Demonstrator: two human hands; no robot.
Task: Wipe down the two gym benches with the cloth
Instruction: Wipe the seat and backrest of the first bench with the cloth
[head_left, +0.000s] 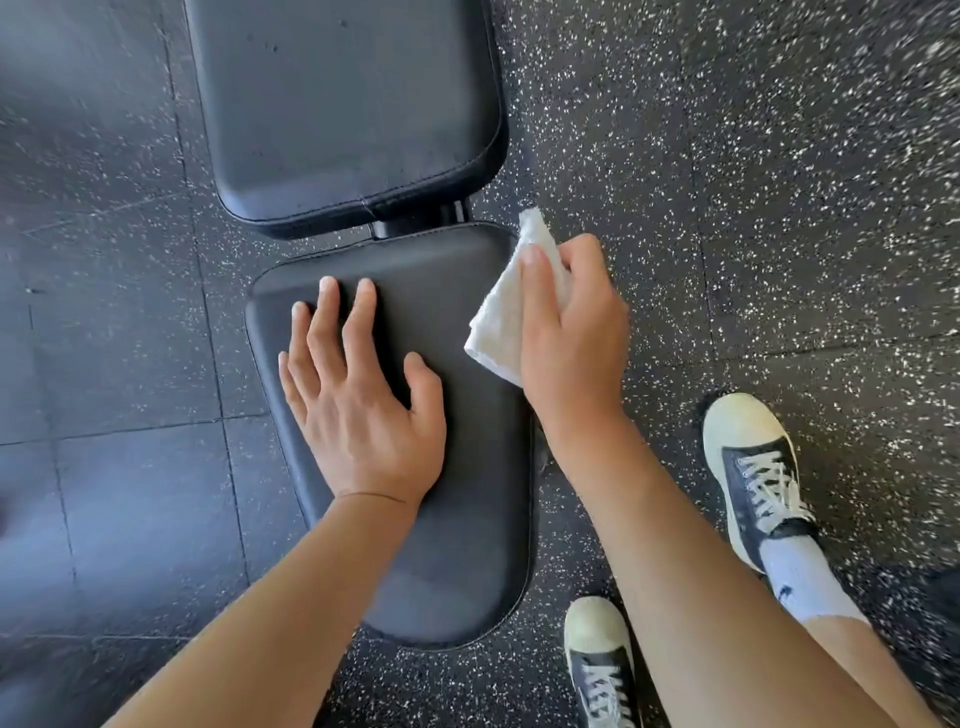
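The bench's seat pad (457, 467) is smooth black vinyl, a rounded wedge that widens toward 12 o'clock, edged with a fine stitched seam. Beyond it, at 12 o'clock, lies the back pad (343, 104), the same matte black upholstery with softly rounded corners and small speckles on its surface; a short piece of dark metal frame (415, 221) shows in the gap between the two pads.

The left hand (358, 405) lies flat on the seat pad, fingers straight and spread, holding nothing. The right hand (571, 332) sits at the pad's 3 o'clock edge, fingers and thumb curled round a white cloth (506, 312). The cloth is a nubby, terry-like fabric, folded into a thick wad, one corner sticking up toward 12 o'clock and its lower fold touching the pad's edge.

The floor (727, 208) from 12 to 5 o'clock is black rubber flecked with white; from 7 to 11 o'clock it is plainer dark tile with visible joints. Two black canvas sneakers with cream rubber toes stand at 4 (753, 467) and 5 o'clock (602, 665).
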